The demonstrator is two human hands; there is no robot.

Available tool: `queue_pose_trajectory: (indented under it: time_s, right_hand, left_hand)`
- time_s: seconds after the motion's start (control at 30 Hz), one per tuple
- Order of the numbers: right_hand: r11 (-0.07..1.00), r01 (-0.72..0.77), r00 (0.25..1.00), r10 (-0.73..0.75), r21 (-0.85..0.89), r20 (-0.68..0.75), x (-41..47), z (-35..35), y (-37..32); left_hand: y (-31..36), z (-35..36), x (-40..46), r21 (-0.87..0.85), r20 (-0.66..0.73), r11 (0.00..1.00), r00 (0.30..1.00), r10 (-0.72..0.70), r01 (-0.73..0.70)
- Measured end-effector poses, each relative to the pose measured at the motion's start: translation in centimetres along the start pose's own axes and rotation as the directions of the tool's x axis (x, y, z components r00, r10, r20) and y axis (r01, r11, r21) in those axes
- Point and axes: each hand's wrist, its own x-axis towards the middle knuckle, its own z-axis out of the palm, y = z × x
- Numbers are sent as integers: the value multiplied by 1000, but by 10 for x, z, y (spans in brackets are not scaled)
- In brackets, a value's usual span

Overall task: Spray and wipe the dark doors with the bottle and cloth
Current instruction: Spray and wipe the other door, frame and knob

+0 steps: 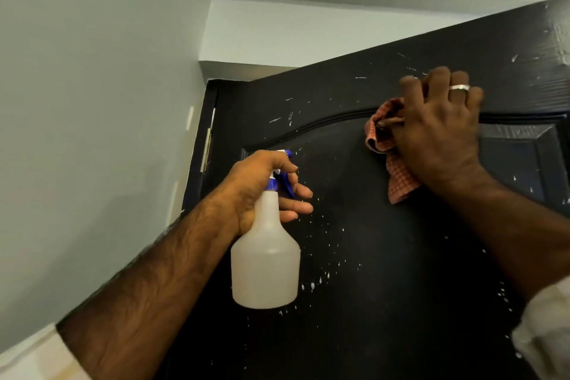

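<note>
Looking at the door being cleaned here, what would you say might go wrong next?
1. White droplets dot the door well below the cloth; they may run or dry unwiped.
2. The left hand holds the bottle by its neck only, so it might slip.
3. The right hand presses a bunched cloth, which may miss the arched moulding groove.

A black panelled door (354, 225) fills the right, flecked with white droplets. A translucent white spray bottle (266, 259) with a blue trigger hangs upright before it. A red checked cloth (391, 145) lies crumpled against its upper panel.
</note>
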Motion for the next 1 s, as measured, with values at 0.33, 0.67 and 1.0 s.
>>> queue_pose_trajectory:
  time_s: [0.33, 0.67, 1.0]
  right_hand:
    - [928, 295, 920, -340, 230, 194, -58, 33, -68]
    - [994, 106, 961, -111, 35, 253, -44, 35, -79]
    - [831, 394, 734, -542, 393, 409, -91, 63, -167]
  left_hand:
    - [-5, -17, 15, -16, -71, 998, 995, 64, -65]
    - [-12, -44, 25, 39, -138, 997, 988, 64, -59]
    - [-10, -68, 33, 15, -179, 990, 974, 140, -140]
